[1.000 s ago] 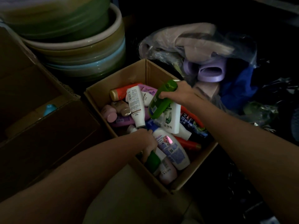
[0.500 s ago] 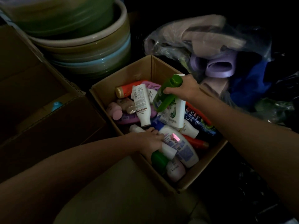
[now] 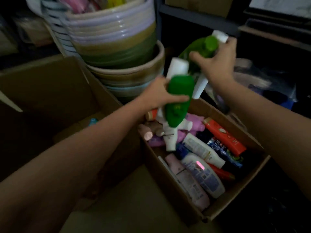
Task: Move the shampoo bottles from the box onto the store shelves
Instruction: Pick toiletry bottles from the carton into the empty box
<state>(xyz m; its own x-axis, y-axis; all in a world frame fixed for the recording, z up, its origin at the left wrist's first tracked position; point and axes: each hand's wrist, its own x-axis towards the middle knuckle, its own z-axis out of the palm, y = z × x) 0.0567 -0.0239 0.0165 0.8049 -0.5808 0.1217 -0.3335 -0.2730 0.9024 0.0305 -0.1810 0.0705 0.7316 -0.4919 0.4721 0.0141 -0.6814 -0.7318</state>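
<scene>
Already both hands are up over the box: the left hand grips a green bottle and a white one behind it, long axis near upright; the right hand – higher, nearer the dark shelves beyond – grips a green-capped bottle plus a white one. Motion blur hides the labels; the shelf space is too dark to read.

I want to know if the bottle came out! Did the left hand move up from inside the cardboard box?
Yes. The left hand has lifted a green plastic bottle out, above the far rim of the brown cardboard box.
</scene>
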